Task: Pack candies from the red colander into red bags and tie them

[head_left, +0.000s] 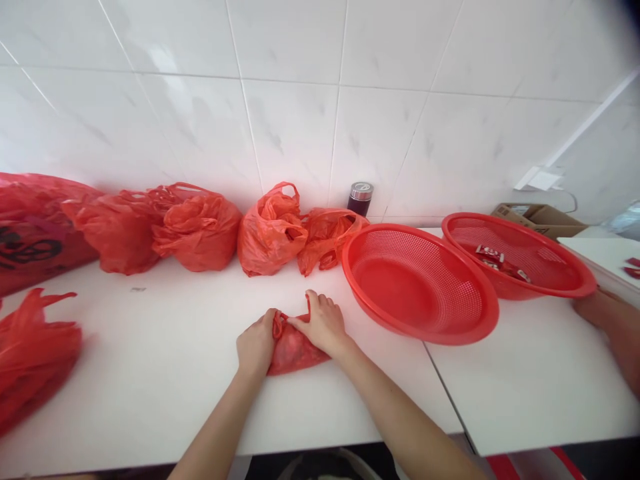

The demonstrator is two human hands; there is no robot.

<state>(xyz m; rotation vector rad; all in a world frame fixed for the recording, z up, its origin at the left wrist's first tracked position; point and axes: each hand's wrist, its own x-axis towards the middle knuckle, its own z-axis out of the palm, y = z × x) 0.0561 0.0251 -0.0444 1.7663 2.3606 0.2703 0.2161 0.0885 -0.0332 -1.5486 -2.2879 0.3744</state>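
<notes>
A small red plastic bag (295, 352) lies on the white table in front of me, its contents showing faintly through the film. My left hand (257, 343) grips the bag's gathered top at the left. On the other side, my right hand (323, 323) pinches the bag's upper edge, with a bit of red film standing up by the fingers. Close to my right hand stands an empty red plastic basket (420, 327) with perforated walls.
Several filled red bags (200, 230) line the tiled wall, beside a dark thermos (361, 198). Another red bag (37, 360) sits at the left. A second red basket (565, 283) holds wrapped packets; a co-worker's hand (597, 307) is at its side. Behind it is a cardboard box (543, 217).
</notes>
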